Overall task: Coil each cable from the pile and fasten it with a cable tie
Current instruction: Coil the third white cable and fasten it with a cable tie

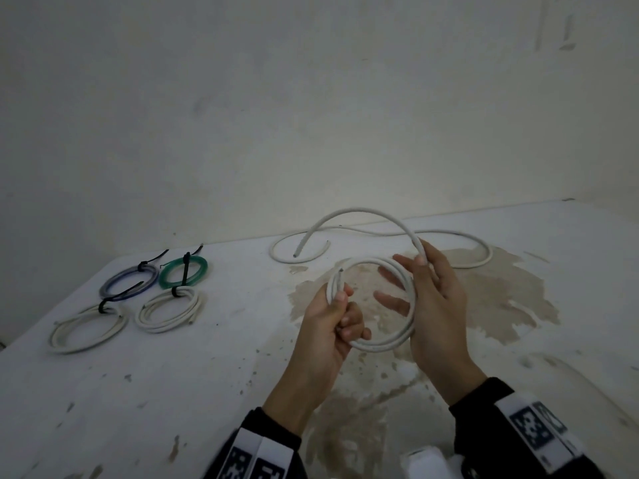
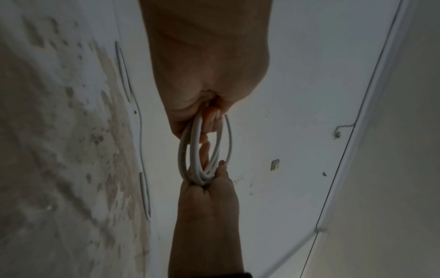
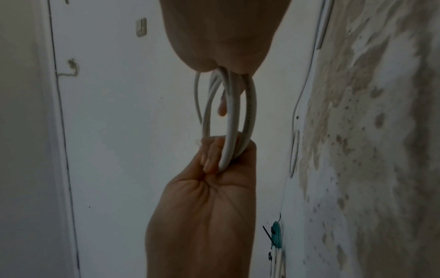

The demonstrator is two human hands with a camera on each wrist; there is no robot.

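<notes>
Fingers of the left hand (image 1: pixel 328 326) curl tight round the near side of a half-wound white round cable coil (image 1: pixel 377 344); the right hand (image 1: pixel 432 299) pinches its far side, other fingers spread, above the stained white table (image 1: pixel 207 375), beside four tied coils (image 1: pixel 138 299)

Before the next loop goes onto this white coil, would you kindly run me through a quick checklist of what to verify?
1. Left hand grips the coil: ok, fingers curled round the loops.
2. Right hand guides the free length: ok, thumb and fingers on the cable.
3. Loops lie together: not ok, they spread apart in the left wrist view.
4. Free length runs untangled: ok, it arches up to a loose end.
5. A spare cable tie within reach: cannot tell, none lies loose.
6. Finished coils clear of the work: ok, off to the left.
</notes>
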